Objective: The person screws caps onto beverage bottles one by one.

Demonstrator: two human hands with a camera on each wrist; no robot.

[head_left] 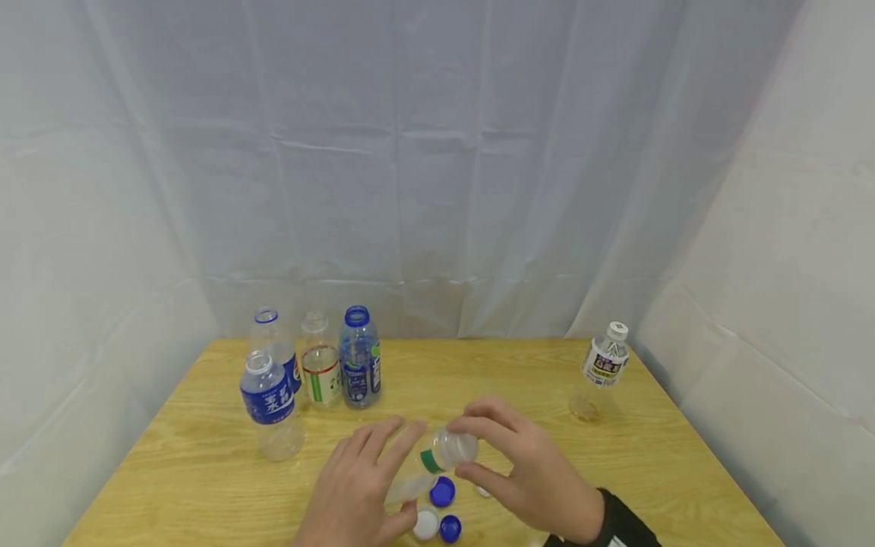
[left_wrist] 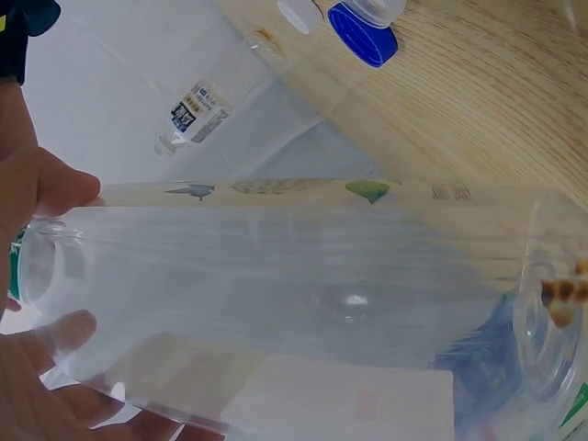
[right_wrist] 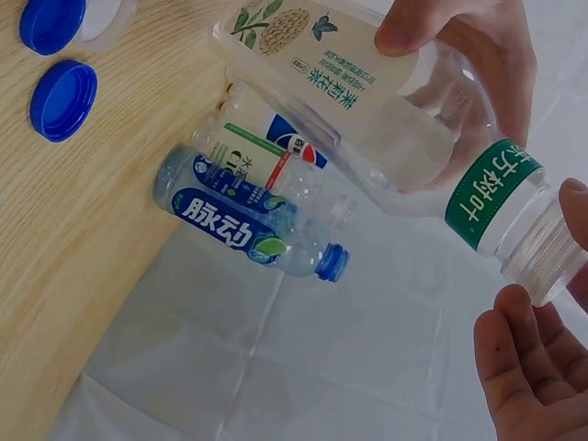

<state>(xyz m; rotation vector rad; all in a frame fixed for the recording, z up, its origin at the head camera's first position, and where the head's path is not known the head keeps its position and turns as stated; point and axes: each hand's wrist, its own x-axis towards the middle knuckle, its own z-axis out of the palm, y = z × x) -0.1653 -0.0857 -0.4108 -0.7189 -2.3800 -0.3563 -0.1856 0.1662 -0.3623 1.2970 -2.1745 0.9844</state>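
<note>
In my left hand (head_left: 355, 486) I hold a clear plastic bottle (right_wrist: 367, 83) by its body, tilted with the neck up and toward the right. It has a green band (right_wrist: 493, 195) round the neck and a printed plant picture on its side. My right hand (head_left: 522, 463) pinches the bottle's clear ribbed cap (right_wrist: 542, 253) between thumb and fingers. Beneath the bottle, on the table, lie a larger blue cap (head_left: 442, 492), a smaller blue cap (head_left: 450, 529) and a white cap (head_left: 427, 524). Another pale cap (head_left: 483, 491) is partly hidden by my right hand.
On the wooden table's (head_left: 478, 372) left side stand a blue-labelled bottle (head_left: 270, 403), a Pepsi bottle (head_left: 270, 338), a bottle with a green-striped label (head_left: 321, 372) and a blue bottle (head_left: 359, 372). A white-capped bottle (head_left: 604, 365) stands at right. White sheeting (head_left: 437, 190) hangs behind and at both sides.
</note>
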